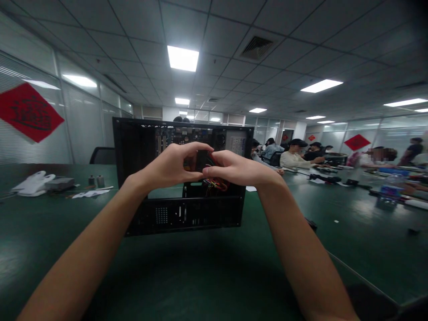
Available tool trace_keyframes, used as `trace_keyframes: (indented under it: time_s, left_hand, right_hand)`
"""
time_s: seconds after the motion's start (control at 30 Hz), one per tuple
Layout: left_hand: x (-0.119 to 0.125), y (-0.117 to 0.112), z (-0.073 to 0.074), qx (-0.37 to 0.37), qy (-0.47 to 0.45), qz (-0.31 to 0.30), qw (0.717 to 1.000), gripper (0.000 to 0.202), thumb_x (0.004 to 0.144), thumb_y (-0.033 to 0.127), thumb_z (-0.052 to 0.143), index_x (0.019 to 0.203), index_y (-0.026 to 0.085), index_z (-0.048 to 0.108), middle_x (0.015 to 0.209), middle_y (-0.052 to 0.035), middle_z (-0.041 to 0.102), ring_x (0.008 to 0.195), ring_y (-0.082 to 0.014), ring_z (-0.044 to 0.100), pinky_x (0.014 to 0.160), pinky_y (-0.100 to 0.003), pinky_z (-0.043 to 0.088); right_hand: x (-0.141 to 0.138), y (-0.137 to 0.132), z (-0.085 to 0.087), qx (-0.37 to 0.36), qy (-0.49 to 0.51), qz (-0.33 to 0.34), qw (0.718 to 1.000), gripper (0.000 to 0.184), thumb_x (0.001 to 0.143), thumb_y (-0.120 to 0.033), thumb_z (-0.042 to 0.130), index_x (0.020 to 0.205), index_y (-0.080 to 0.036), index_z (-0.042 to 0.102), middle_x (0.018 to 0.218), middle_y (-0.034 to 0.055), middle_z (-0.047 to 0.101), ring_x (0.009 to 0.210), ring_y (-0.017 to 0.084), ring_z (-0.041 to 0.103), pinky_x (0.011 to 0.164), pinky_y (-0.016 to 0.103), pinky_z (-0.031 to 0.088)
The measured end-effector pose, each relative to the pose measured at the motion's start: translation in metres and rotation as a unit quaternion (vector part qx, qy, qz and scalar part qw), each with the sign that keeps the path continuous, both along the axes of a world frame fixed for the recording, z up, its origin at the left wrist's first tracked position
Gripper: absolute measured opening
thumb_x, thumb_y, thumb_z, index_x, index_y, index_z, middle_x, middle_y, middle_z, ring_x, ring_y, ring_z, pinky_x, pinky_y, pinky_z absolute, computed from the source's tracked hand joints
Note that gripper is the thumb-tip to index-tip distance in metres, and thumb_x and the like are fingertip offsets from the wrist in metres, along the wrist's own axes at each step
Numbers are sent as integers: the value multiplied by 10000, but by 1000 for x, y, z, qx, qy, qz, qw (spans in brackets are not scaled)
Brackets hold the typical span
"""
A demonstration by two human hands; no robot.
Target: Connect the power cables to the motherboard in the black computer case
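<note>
A black computer case [197,213] stands open-sided in front of me on the green table. Its motherboard [180,133] and the pale-labelled power supply [236,141] show inside. My left hand [170,165] curves its thumb and fingers around a small black block-like part [202,159] before the case opening. From the other side my right hand [230,167] closes on the same part, where thin cables meet it. Its exact kind is partly hidden by my fingers. Below the right hand hangs a bundle of coloured power cables [219,183].
On the green table [40,236], a white plastic bag [33,183], a grey box [60,183] and two small cylinders lie to the left. Several people sit along the table at right, among scattered parts and a large clear bottle [391,187]. A black chair [102,155] stands behind.
</note>
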State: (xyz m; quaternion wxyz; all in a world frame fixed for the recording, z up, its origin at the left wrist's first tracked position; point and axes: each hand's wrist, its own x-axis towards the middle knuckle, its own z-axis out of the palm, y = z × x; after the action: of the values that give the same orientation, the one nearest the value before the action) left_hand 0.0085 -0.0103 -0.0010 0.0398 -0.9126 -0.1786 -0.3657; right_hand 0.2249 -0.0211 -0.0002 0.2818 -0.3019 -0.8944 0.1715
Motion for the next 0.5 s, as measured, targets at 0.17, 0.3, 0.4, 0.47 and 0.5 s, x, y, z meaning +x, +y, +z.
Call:
trace_keyframes:
  time_s: [0.17,0.3,0.4,0.47,0.5]
  left_hand:
    - [-2,4,0,94,10,26,995,535,789,333,764,1277,165,622,799,8,678,656,-110,612,591,-204,461]
    - [-3,4,2,147,9,40,988,544,776,371,776,1259,171,628,851,-2,713,693,-122,650,626,-211,487]
    - [-4,3,2,171,-1,40,984,526,769,382,781,1228,173,629,858,0,716,697,-121,656,632,-210,498]
    - [-4,4,2,186,-10,41,982,517,764,382,785,1210,172,628,908,-13,725,722,-123,664,647,-213,509]
    - [-4,4,2,192,-15,43,980,515,760,381,788,1202,171,629,937,-21,729,737,-125,668,657,-216,514]
  right_hand:
    - [-6,-5,0,-6,36,-19,999,175,831,-324,612,804,-157,567,706,-20,534,648,117,494,531,236,371]
    - [-9,-6,-1,-27,62,-5,998,118,811,-262,584,855,-152,584,726,-15,556,640,114,501,542,238,384]
    - [-9,-6,-1,-30,66,20,997,128,808,-247,578,884,-147,599,754,-8,574,662,117,515,564,242,403]
    - [-9,-6,-1,-24,66,38,997,120,812,-237,572,881,-144,603,767,-3,582,681,120,522,580,243,412]
    - [-9,-6,-1,-22,66,44,997,118,817,-233,568,885,-143,605,773,-2,585,687,120,524,588,243,415]
